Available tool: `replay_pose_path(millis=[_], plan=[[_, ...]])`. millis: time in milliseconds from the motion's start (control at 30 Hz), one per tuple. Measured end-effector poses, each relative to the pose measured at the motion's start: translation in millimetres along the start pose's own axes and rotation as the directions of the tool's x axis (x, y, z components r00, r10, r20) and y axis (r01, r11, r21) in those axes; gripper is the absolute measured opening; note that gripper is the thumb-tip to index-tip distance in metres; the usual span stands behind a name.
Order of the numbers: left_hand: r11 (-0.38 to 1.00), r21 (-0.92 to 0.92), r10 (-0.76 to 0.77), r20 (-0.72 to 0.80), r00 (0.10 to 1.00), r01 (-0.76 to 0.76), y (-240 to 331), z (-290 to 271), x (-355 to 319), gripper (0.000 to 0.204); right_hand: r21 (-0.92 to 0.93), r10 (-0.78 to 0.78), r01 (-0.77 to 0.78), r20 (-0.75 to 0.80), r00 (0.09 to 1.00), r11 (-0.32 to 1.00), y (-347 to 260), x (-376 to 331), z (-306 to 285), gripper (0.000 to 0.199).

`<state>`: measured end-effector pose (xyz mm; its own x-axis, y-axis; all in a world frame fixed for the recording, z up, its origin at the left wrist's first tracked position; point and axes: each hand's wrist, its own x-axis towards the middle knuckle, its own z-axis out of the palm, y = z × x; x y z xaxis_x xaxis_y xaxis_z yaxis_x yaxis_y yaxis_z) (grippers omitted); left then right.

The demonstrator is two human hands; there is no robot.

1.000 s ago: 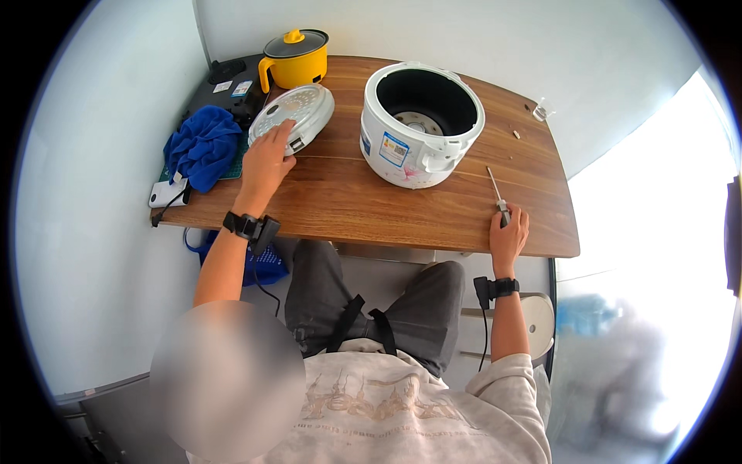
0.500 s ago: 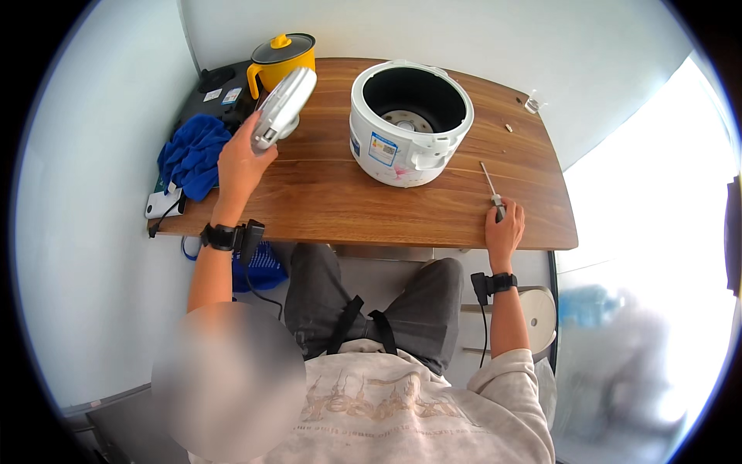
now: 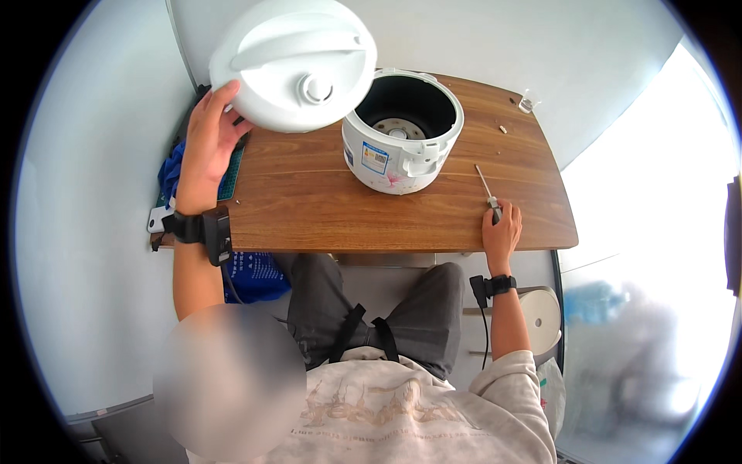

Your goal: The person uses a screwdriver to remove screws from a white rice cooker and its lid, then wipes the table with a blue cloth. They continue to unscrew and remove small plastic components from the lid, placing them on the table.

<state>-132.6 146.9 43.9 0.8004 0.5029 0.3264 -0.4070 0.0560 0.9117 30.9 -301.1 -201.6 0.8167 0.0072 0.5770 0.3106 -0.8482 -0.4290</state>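
Note:
My left hand grips the edge of a white rice cooker lid, raised over the table's far left. Its outer face, with a long handle and a round vent, is turned up to view. Right of the lid stands the white rice cooker body, uncovered, with a dark interior and a metal plate at the bottom. The lid overlaps the body's upper left rim in view. Near the front right edge, my right hand is closed round the handle of a screwdriver, its shaft pointing away from me.
On the wooden table, a blue cloth, a green mat and a white device lie at left. A clear plastic piece and a small light piece lie far right. Below are a blue bag and a stool.
My left hand has raised the lid and turned its outer face toward view. The lid now hides the yellow pot at the back left. My right hand stays on the screwdriver.

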Motion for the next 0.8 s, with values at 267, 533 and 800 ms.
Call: replay_pose_path(millis=[267, 533, 800], plan=[[0.940, -0.229, -0.223, 0.142, 0.964, 0.251, -43.5, 68.2, 40.0, 0.058, 0.012, 0.004, -0.004, 0.006, 1.000, 1.000, 1.5, 0.7, -0.4, 0.026], [0.896, -0.233, -0.350, 0.150, 0.925, 0.377, -74.9, 104.9, 41.3, 0.062, 0.030, 0.013, -0.013, -0.001, 1.000, 0.999, -1.8, -0.7, -4.8, 0.025], [0.895, -0.198, -0.377, 0.146, 0.915, 0.400, -82.6, 110.2, 37.3, 0.061, 0.019, 0.019, -0.019, -0.021, 1.000, 1.000, -1.9, 0.7, -2.2, 0.024]])
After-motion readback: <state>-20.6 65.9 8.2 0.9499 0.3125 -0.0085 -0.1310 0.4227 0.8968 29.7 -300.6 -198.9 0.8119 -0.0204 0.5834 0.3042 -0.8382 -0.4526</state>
